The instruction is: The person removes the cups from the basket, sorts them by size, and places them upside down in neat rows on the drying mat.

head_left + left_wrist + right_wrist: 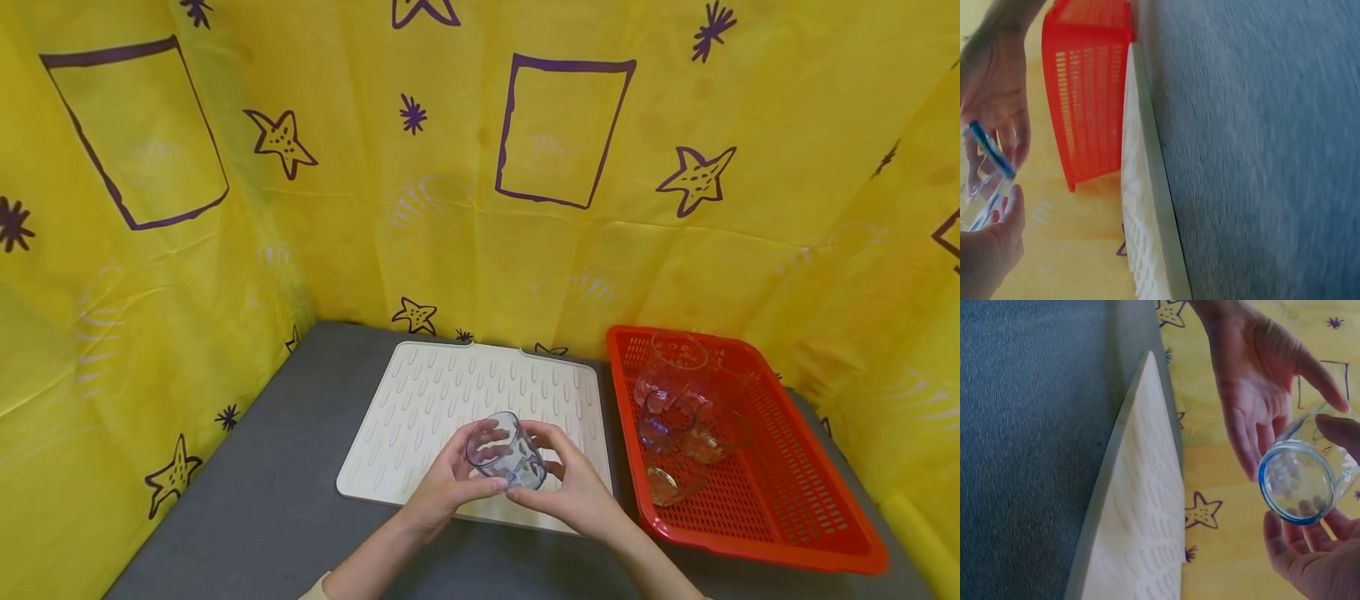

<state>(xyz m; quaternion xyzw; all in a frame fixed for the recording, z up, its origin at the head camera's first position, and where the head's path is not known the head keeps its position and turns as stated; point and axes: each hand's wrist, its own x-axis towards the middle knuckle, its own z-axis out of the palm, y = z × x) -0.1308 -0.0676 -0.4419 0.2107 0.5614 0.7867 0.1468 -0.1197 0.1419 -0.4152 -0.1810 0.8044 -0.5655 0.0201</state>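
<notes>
A clear glass tumbler (507, 452) with a bluish tint is held tilted above the white drying mat (435, 392). My left hand (453, 477) grips its left side, thumb along the near wall and fingers behind. On the other side my right hand (576, 485) holds it with the thumb in front and fingers curled round the back. In the right wrist view the round bluish base of the tumbler (1297, 481) shows between both hands. The left wrist view catches only part of the tumbler (991, 153) at its edge.
To the right stands a red perforated plastic basket (817, 450) with several glasses, among them a tall clear one (671, 367) and a purplish one (663, 421). Mat and basket lie on a grey table (285, 467). Yellow patterned cloth (465, 250) hangs behind and at both sides.
</notes>
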